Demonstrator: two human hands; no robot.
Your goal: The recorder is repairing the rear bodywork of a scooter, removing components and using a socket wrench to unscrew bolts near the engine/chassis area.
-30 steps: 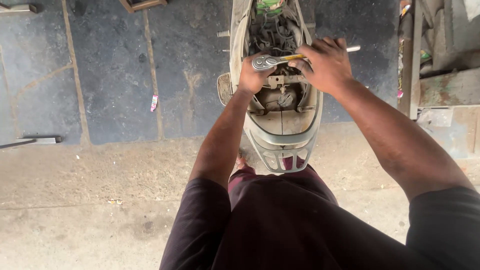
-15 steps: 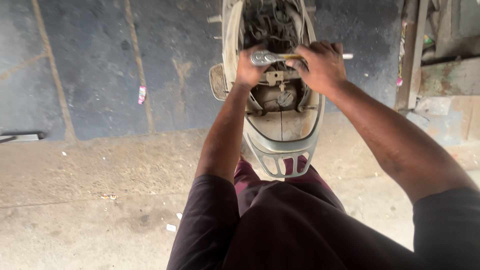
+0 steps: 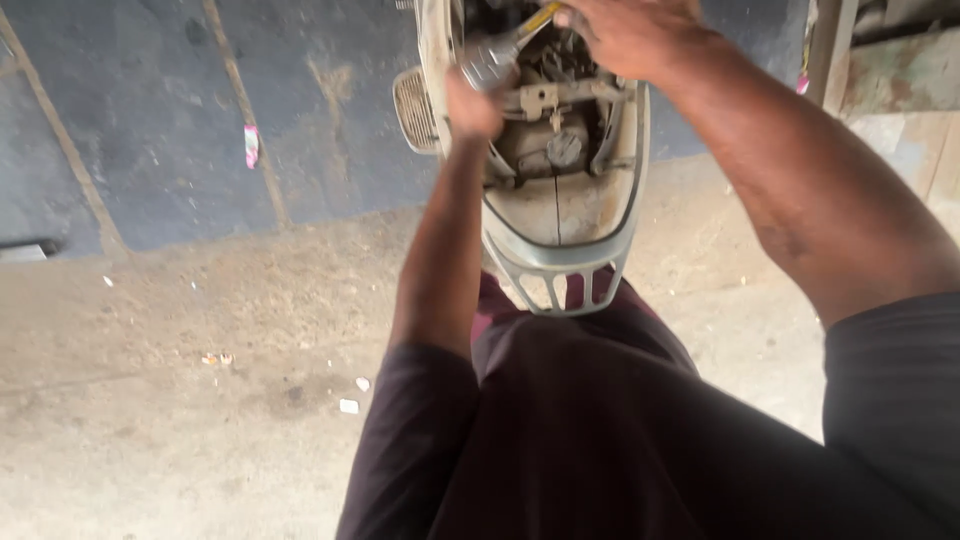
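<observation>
Light: soft daylight, even all over, not very bright.
Brightest spot: the pale concrete floor, well below the fingers and to their left.
Darkest spot: the dark paved floor left of the fingers, and the dark shirt far below them.
Shadows: weak and fuzzy, with no sharp edges.
Glare: a small shine on the metal tool just above the fingers.
Blur: the right hand and left hand are smeared; the scooter parts beside the fingers look soft.
Edges: the right arm looks very big and stretched near the side.
</observation>
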